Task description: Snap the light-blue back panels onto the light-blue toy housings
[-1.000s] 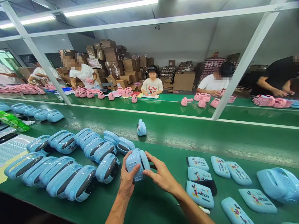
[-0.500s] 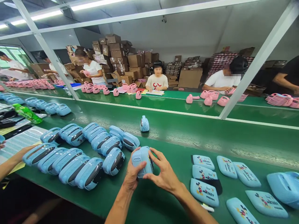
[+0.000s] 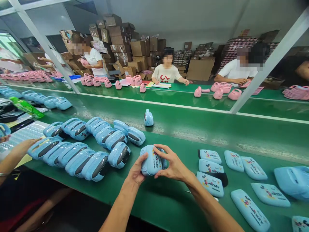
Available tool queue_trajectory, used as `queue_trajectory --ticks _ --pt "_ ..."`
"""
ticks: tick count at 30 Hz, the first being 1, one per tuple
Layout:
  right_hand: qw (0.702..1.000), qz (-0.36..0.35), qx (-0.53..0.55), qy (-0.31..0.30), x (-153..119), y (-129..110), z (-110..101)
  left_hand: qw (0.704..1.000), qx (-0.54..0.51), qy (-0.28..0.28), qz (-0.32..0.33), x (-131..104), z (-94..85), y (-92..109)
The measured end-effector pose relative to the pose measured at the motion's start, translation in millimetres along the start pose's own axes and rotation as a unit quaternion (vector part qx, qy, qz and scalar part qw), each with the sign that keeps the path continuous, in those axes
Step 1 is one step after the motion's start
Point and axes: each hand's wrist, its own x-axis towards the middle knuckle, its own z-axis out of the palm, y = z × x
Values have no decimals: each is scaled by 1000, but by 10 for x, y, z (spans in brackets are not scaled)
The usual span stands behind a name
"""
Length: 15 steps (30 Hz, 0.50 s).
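Note:
A rounded blue plastic housing (image 3: 151, 161) with a Mickey print is held between my two hands above the green bench. My left hand (image 3: 138, 169) is closed around its left side. The fingers and thumb of my right hand (image 3: 171, 161) grip the right edge. The printed face points up towards me. To the left stand rows of similar blue housings (image 3: 95, 166) with dark glossy panels. On the right lie several loose blue printed covers (image 3: 210, 183), one with a black piece (image 3: 219, 178) under it.
One blue housing (image 3: 148, 118) stands alone on the conveyor belt (image 3: 183, 120) ahead. At the far right sits a larger group of blue parts (image 3: 292, 182). A co-worker's hand (image 3: 26, 146) is at the left rows, near a green bottle (image 3: 27, 108). Co-workers handle pink housings (image 3: 96, 81) across the line.
The housing in my hands has turned, bringing its printed face into view. The view has tilted down. A neighbour's hand at the far left now shows with a blue housing.

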Motion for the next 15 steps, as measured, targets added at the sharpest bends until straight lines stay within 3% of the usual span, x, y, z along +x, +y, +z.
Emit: queue_trajectory --ticks 3,11,15 --pt "1000 -3 -1 -4 7 -23 -8 999 -21 -42 -10 28 -62 -11" --pt "996 -12 81 -40 45 -190 -277 959 -94 -265 -41 24 -213 -22" --pt "997 -17 63 -36 59 -229 -344 953 -98 -284 -40 -15 -198 -2"
